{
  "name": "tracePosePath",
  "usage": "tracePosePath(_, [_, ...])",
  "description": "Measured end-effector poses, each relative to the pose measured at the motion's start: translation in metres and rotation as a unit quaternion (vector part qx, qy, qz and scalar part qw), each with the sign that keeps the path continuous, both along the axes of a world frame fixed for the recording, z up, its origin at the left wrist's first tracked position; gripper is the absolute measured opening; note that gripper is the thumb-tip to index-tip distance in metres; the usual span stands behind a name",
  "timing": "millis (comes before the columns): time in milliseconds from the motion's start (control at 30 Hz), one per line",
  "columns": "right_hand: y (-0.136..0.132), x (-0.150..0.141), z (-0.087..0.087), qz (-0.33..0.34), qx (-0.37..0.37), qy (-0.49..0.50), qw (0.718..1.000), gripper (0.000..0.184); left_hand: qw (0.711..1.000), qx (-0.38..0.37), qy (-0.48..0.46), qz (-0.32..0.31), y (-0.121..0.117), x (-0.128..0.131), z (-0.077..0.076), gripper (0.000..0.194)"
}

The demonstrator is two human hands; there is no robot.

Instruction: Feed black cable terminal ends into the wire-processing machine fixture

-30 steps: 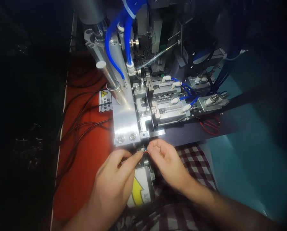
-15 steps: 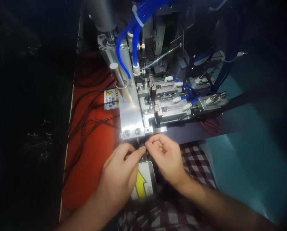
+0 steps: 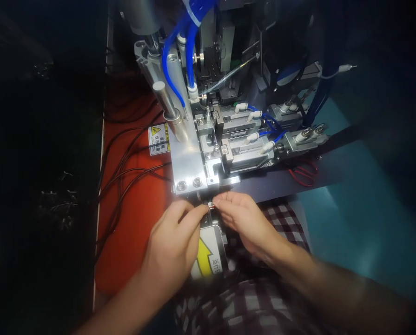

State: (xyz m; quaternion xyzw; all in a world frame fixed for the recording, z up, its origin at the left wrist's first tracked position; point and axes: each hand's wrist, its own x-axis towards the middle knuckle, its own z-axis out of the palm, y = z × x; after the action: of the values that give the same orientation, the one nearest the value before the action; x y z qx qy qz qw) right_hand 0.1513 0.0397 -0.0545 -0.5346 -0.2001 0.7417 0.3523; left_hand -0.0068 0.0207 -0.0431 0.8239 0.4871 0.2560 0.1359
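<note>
At the near end of a metal machine [image 3: 188,163], my left hand [image 3: 176,232] and my right hand [image 3: 241,216] meet fingertip to fingertip. Between them shows a tiny shiny metal part [image 3: 211,205], too small to name. Thumb and finger of the left hand are pinched at its left side. The right hand's fingers are closed together at its right side; whether they grip the same part I cannot tell. Just below the fingertips lies a white plate with a yellow arrow [image 3: 204,258], partly covered by my left hand.
Blue air tubes [image 3: 190,56] run down to white fittings on the machine. Several pneumatic slides [image 3: 246,156] reach to the right. Black cables [image 3: 124,172] cross the orange-red surface [image 3: 131,251] on the left, beside a yellow-and-white warning label [image 3: 159,138]. Checked cloth [image 3: 242,307] lies below.
The fingertips have parted slightly, and the small shiny part between them now shows. My right hand has flattened a little. The whole view has shifted slightly.
</note>
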Motion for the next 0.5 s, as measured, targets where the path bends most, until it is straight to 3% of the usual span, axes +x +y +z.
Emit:
tracePosePath(133, [0.0, 0.01, -0.008, 0.051, 0.023, -0.012, 0.998, 0.028, 0.999, -0.016, 0.028, -0.011, -0.001, -0.004, 0.005, 0.027])
tracePosePath(367, [-0.011, 0.012, -0.02, 0.078, 0.165, -0.105, 0.978, 0.032, 1.0, -0.016, 0.026, -0.006, 0.001, -0.006, 0.008, 0.024])
tracePosePath(500, [-0.014, 0.004, -0.026, 0.068, 0.227, -0.135, 0.962, 0.032, 0.993, 0.028, 0.111, -0.018, 0.001, -0.007, 0.009, 0.026])
